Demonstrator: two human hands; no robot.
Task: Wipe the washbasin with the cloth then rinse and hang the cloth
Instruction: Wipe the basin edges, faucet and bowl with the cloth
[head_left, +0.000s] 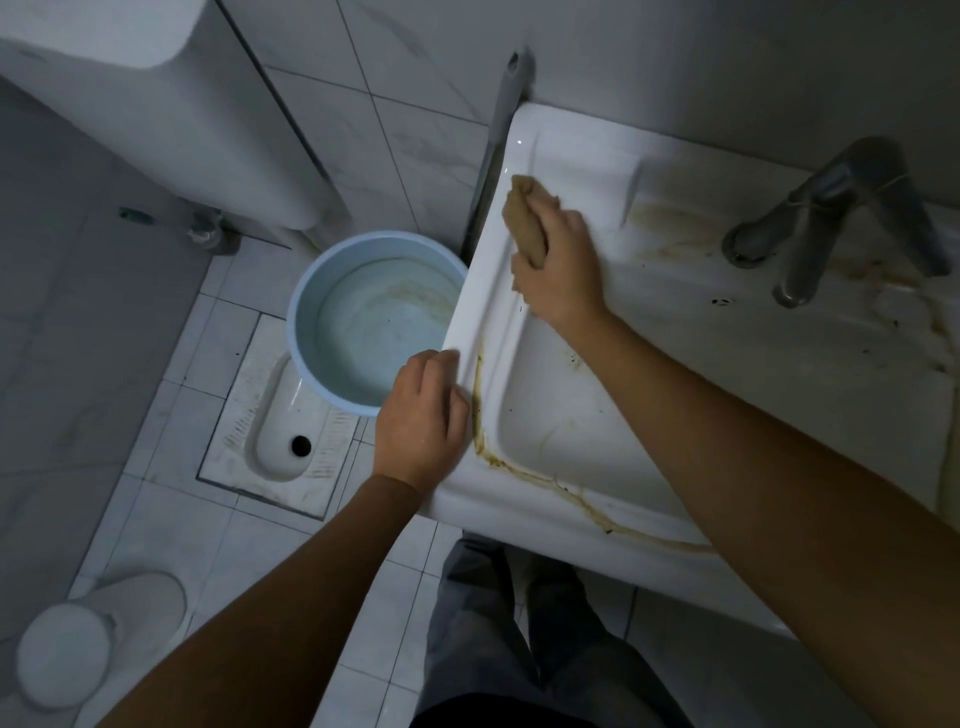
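From the head view, your right hand (558, 270) reaches across the white washbasin (550, 405) with its grip closed around a bunched tan cloth (524, 221). You press the cloth onto the basin's far left rim ledge, near the wall corner. Your left hand (418, 415) rests on the near left edge of the basin, fingers curled over the rim and holding nothing else. A brown stain line (519, 470) runs along the inner rim just right of that hand and follows the near edge towards the right. More brownish marks spread on the ledge around the metal tap (831, 218) at the far right. On the tiled floor (171, 519) left of the basin stands a light blue bucket (363, 322), partly tucked under the basin's edge and sitting over the far end of a squat toilet pan (283, 431). A grey handle (506, 104) leans against the wall beside the basin's far left corner.
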